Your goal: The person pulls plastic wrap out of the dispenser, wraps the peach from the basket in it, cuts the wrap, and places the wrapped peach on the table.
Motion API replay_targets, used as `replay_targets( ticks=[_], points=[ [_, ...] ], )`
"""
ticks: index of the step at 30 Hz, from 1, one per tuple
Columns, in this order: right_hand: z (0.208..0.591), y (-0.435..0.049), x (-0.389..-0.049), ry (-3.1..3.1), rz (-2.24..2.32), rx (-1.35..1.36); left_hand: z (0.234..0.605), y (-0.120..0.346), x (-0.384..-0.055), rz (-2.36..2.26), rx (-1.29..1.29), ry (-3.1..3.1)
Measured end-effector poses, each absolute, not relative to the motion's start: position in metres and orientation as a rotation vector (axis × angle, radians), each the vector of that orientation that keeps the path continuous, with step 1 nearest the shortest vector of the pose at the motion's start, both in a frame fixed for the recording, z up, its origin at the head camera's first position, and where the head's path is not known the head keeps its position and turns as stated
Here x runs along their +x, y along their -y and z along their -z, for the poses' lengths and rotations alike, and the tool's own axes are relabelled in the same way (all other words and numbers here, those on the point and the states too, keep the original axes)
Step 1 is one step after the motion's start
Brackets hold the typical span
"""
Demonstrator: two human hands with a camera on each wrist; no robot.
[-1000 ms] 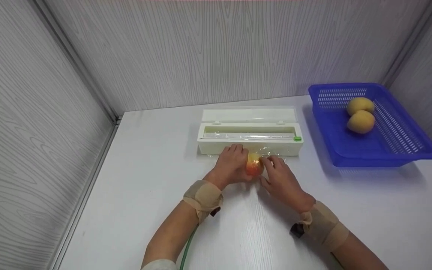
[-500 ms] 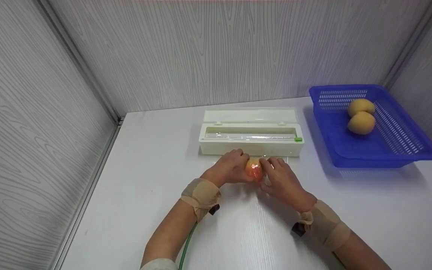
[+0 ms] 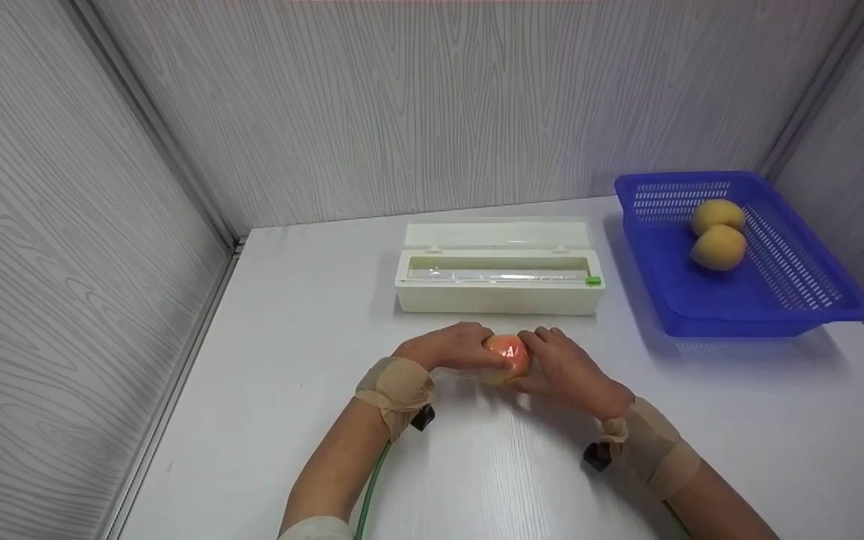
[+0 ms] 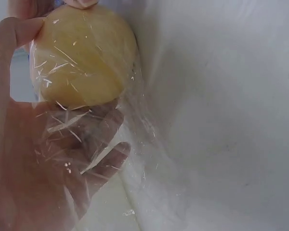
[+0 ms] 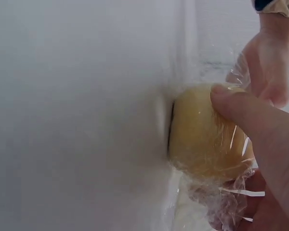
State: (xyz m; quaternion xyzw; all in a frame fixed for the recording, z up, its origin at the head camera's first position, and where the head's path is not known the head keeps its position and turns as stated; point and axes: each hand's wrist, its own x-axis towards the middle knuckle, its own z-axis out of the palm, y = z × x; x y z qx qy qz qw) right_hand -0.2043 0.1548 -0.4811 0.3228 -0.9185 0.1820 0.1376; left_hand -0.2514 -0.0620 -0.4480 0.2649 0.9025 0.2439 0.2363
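Note:
Both hands hold one yellow-and-red peach (image 3: 508, 354) low over the white table, in front of a cling film dispenser (image 3: 499, 301). Clear cling film (image 4: 147, 139) covers the fruit, and a loose crinkled stretch of it trails over the left fingers in the left wrist view. My left hand (image 3: 456, 347) grips the peach from the left, thumb against its side. From the other side my right hand (image 3: 565, 373) grips it, its thumb lying on the wrapped skin in the right wrist view. Bunched film (image 5: 224, 204) hangs by the right fingers there.
The dispenser's lid (image 3: 499, 233) stands open at the back, with a film roll inside and a green slider (image 3: 592, 281) at its right end. At the right, a blue basket (image 3: 766, 328) contains two more peaches (image 3: 718, 248). Grey wood-grain panels (image 3: 417, 112) border the table.
Both hands have drawn the peach toward me, away from the dispenser, and it has turned. The film that lay in front of the dispenser is now gathered around the fruit.

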Motion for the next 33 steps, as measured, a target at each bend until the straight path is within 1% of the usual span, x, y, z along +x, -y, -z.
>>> replay_targets(
  ticks=[2,5,8,12,15,17,23,26,29,33],
  points=[
    [0.480,-0.157,-0.206,2.693,-0.573,0.941,0.447,0.062,-0.253,-0.624,0.751,-2.488],
    [0.478,-0.157,-0.210,2.755,-0.634,0.949,0.444,0.061,-0.251,-0.578,0.886,-2.574],
    [0.476,-0.157,-0.214,2.801,-0.672,0.966,0.441,0.061,-0.247,-0.539,1.157,-2.735],
    [0.475,-0.157,-0.221,2.848,-0.778,0.970,0.443,0.060,-0.235,-0.457,1.588,-2.893],
    [0.474,-0.158,-0.224,2.917,-0.888,0.913,0.448,0.058,-0.227,-0.323,1.732,-2.938],
    [0.474,-0.158,-0.227,2.968,-0.932,0.853,0.453,0.056,-0.224,-0.186,1.735,-2.982],
    [0.473,-0.157,-0.233,3.054,-1.017,0.706,0.467,0.044,-0.222,0.332,1.573,-3.173],
    [0.475,-0.158,-0.235,3.066,-1.074,0.664,0.474,0.036,-0.224,0.509,1.508,-3.240],
    [0.476,-0.160,-0.237,3.083,-1.115,0.642,0.479,0.030,-0.228,0.575,1.481,-3.301],
    [0.477,-0.163,-0.239,3.100,-1.201,0.604,0.480,0.025,-0.233,0.502,1.475,-3.349]
  ],
)
